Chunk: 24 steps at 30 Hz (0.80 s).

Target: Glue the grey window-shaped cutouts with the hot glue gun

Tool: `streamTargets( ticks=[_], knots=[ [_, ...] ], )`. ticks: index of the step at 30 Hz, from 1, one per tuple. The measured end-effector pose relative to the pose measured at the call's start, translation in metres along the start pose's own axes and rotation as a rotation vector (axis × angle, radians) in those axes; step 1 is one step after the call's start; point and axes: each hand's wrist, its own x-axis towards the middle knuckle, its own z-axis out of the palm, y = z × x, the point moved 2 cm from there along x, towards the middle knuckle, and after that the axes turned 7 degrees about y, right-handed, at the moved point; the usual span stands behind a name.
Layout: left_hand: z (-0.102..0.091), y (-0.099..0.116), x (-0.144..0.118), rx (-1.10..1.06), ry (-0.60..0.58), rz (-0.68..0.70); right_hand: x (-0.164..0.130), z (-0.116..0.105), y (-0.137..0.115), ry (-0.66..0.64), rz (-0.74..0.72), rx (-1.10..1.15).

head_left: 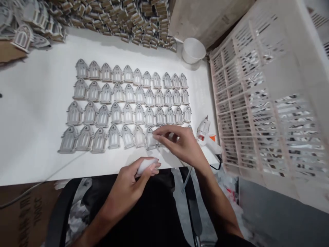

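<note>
My left hand (138,176) is closed around a smooth white object (147,165) at the table's front edge; the fingers cover part of it, and I cannot tell its kind. My right hand (180,142) reaches over the front row, thumb and forefinger close together at a small arched window-shaped piece (150,141). Whether something thin is between those fingertips is too small to tell. Grey arched window-shaped pieces (128,113) lie flat in rows on the white table (38,130). The right hand hides part of the front row.
A glue gun (203,128) lies at the right. Behind it stand a white tub (193,51) and a pink-white plastic crate (236,92). Many more pieces are heaped along the back (123,20), beside a cardboard box (205,19). A cable (23,195) hangs at the left front.
</note>
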Motion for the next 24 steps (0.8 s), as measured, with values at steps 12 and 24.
streamTargets(
  ticks=[12, 24],
  knots=[
    [-0.051, -0.008, -0.006, -0.063, 0.072, -0.073, 0.033, 0.056, -0.028, -0.171, -0.006, -0.055],
    [-0.045, -0.019, 0.0, -0.202, -0.023, -0.106, 0.047, 0.068, -0.028, -0.279, -0.134, -0.185]
  ],
)
